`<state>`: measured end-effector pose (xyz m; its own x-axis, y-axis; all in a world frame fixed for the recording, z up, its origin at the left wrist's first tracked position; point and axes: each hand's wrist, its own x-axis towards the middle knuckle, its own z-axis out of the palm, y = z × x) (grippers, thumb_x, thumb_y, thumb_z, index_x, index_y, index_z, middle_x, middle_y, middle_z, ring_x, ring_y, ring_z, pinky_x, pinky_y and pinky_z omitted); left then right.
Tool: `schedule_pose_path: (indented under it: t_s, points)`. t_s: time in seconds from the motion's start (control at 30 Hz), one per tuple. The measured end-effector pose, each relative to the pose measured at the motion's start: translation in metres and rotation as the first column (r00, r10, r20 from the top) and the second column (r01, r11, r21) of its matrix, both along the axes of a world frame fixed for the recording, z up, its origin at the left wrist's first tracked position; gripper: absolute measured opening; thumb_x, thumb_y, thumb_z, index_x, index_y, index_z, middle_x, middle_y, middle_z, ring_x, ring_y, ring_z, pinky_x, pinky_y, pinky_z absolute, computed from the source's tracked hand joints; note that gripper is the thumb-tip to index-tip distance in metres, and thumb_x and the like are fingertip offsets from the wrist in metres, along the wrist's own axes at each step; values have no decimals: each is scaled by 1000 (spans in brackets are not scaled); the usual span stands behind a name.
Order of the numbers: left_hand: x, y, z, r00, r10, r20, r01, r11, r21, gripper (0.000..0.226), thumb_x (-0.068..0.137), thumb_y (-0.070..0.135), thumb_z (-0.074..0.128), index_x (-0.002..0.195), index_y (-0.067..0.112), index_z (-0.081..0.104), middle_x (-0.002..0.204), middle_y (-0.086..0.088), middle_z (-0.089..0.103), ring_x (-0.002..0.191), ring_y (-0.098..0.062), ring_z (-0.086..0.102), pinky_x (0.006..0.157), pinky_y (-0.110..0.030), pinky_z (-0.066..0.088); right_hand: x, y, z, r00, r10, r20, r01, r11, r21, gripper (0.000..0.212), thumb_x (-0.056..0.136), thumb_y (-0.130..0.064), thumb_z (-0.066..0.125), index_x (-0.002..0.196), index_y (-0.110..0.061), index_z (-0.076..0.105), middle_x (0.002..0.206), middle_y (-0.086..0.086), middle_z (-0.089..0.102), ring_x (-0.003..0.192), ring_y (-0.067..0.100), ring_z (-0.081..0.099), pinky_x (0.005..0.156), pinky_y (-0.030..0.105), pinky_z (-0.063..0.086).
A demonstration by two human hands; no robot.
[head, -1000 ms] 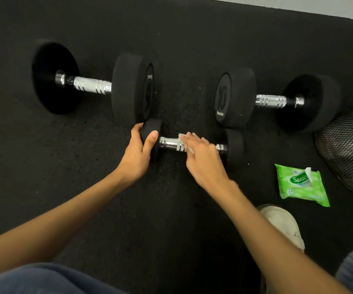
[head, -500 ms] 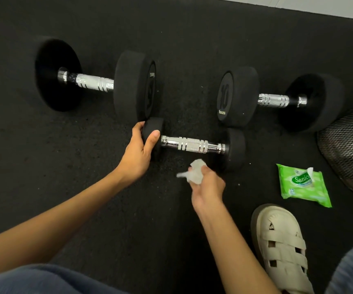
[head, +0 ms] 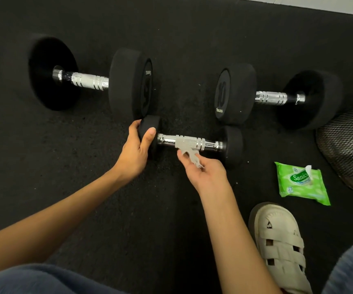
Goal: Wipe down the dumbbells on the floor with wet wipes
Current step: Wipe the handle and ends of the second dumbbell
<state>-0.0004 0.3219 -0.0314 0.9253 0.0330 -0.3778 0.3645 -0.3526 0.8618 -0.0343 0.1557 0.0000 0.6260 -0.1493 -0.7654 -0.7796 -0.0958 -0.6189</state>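
A small black dumbbell (head: 231, 143) with a chrome handle lies on the dark floor in the middle. My left hand (head: 135, 151) grips its left end weight. My right hand (head: 203, 170) is turned palm up just in front of the handle and holds a wet wipe (head: 185, 147), which lies draped over the handle. Two larger dumbbells lie behind: the left large dumbbell (head: 128, 81) and the right large dumbbell (head: 235, 94). A green pack of wet wipes (head: 300, 183) lies on the floor to the right, with one wipe sticking out of it.
My foot in a cream sandal (head: 279, 242) stands at the lower right. A black mesh object (head: 349, 143) sits at the right edge. My knees in blue fabric fill the bottom corners. A pale floor strip shows at the top right.
My right hand lifted the wipe off the handle and pulled back, then returned palm up and laid the wipe over the handle again. My left hand stayed on the end weight.
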Motion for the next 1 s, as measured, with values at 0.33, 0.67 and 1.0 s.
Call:
schedule_pose_path:
  t_s: [0.33, 0.67, 1.0]
  points:
    - [-2, 2, 3, 1000, -19, -4, 19, 1000, -1, 62, 96, 48, 36, 149, 21, 15, 129, 11, 38, 116, -5, 39, 93, -22, 33, 7, -20, 1, 997, 60, -43, -63, 995, -73, 42, 85, -48, 64, 122, -29, 61, 109, -12, 62, 93, 5, 54, 92, 25, 36]
    - [-5, 2, 7, 1000, -31, -2, 31, 999, -7, 59, 97, 45, 36, 148, 22, 15, 125, 12, 37, 115, -7, 40, 94, -24, 33, 23, -20, 23, 850, -481, 212, 390, 848, 359, 40, 94, 2, 40, 129, -5, 56, 120, 5, 63, 109, 22, 62, 91, 29, 50]
    - [-6, 2, 6, 999, -32, 1, 32, 999, -14, 59, 96, 46, 37, 147, 24, 17, 126, 11, 39, 116, -8, 42, 95, -25, 35, 89, 8, -5, 579, 814, -43, -680, 453, -577, 32, 92, -10, 42, 115, -7, 63, 110, 21, 61, 95, 36, 60, 82, 42, 52]
